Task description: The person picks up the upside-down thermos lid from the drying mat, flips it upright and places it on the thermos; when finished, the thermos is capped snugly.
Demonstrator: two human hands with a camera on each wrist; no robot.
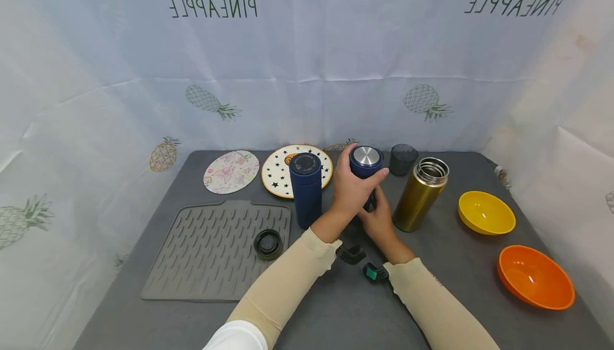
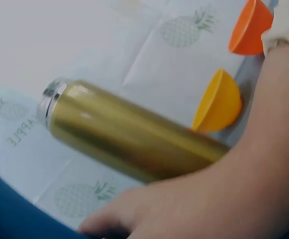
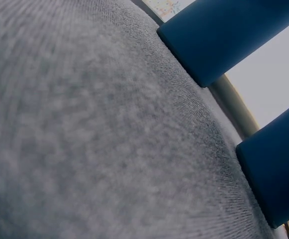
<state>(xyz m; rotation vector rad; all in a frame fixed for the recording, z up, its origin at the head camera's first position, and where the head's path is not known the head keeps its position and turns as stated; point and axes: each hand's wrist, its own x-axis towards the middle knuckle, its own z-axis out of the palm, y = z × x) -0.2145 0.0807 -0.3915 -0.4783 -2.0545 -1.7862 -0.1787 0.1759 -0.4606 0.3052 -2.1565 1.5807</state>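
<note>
A dark blue thermos with a silver-topped lid (image 1: 366,156) stands between the two hands. The left hand (image 1: 352,184) grips it high up, just below the lid, with the thumb around the near side. Lower down, the right hand (image 1: 379,221) holds the body from the right. In the right wrist view the base of this thermos (image 3: 278,169) is close to the grey cloth. To its left, a second blue thermos (image 1: 307,195) with a black top stands upright. Right of the hands is a gold bottle (image 1: 417,201), its steel mouth uncovered; the left wrist view shows its body (image 2: 119,129).
A grey ridged mat (image 1: 206,254) carries a dark round lid (image 1: 268,244). Behind are a floral plate (image 1: 231,172), a star-patterned plate (image 1: 275,179) and a dark cup (image 1: 403,159). Yellow (image 1: 486,212) and orange (image 1: 535,277) bowls sit at the right. Patterned curtain encloses the table.
</note>
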